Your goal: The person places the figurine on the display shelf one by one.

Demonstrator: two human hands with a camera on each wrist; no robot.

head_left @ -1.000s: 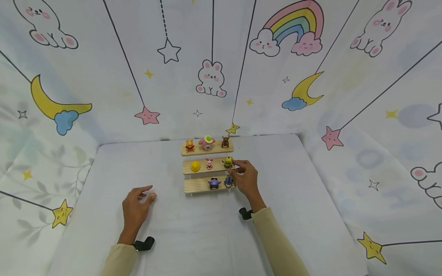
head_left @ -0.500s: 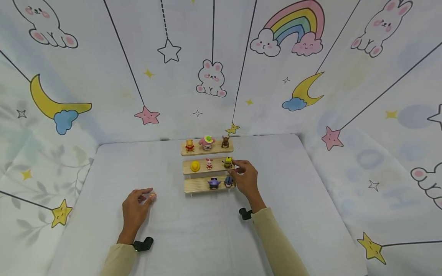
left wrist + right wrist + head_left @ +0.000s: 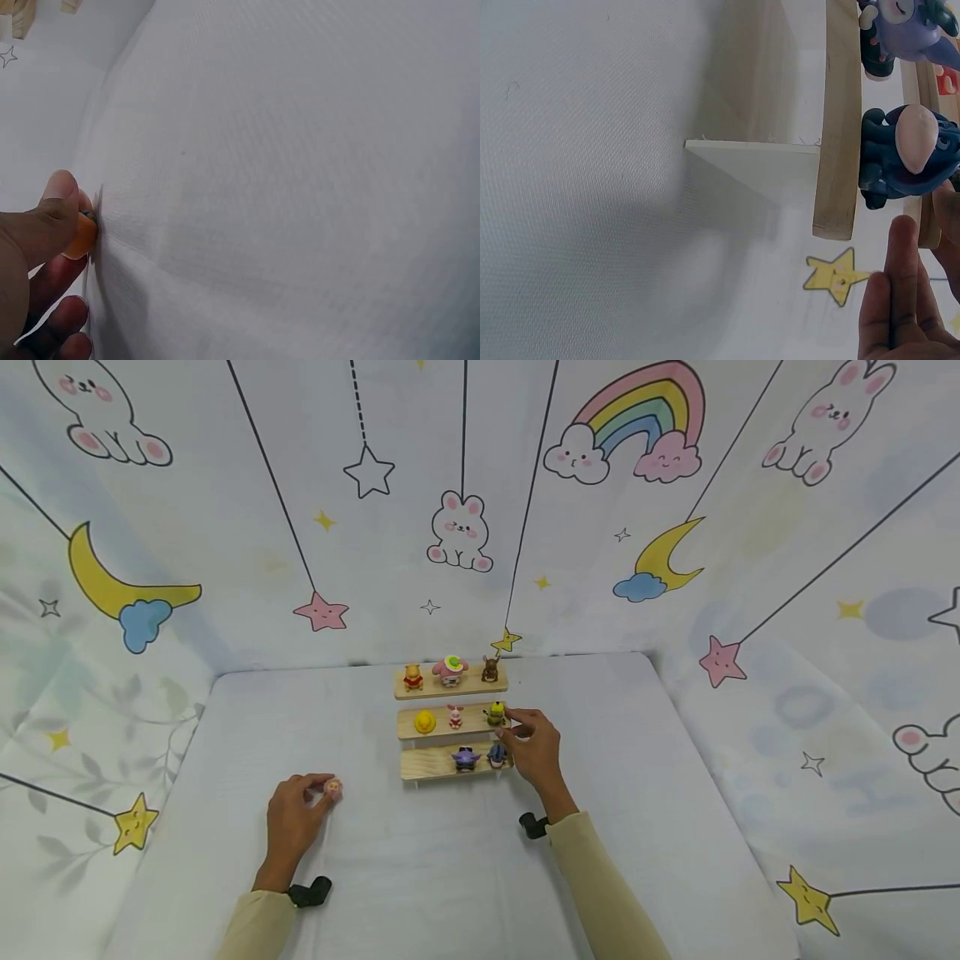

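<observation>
My left hand (image 3: 295,814) pinches a small pink-and-orange figurine (image 3: 333,788) between thumb and fingers, low over the tablecloth left of the shelf. Part of that orange piece (image 3: 81,237) shows past the thumb in the left wrist view. At the right end of the three-tier wooden display shelf (image 3: 423,763), my right hand (image 3: 536,747) grips the middle board, its index finger beside a green-and-yellow figurine (image 3: 496,714). The right wrist view has a dark blue donkey figurine (image 3: 911,154) on the bottom board, close by the fingers (image 3: 903,247).
On the top tier stand a red-shirted bear figurine (image 3: 413,677), a pink hatted figurine (image 3: 451,672) and a brown figurine (image 3: 490,670). A yellow figurine (image 3: 425,722) and a piglet figurine (image 3: 455,717) share the middle tier. A purple figurine (image 3: 466,758) stands below.
The left fingers have closed around the small figurine, which has come into view at their tips. My right hand has stayed at the shelf end.
</observation>
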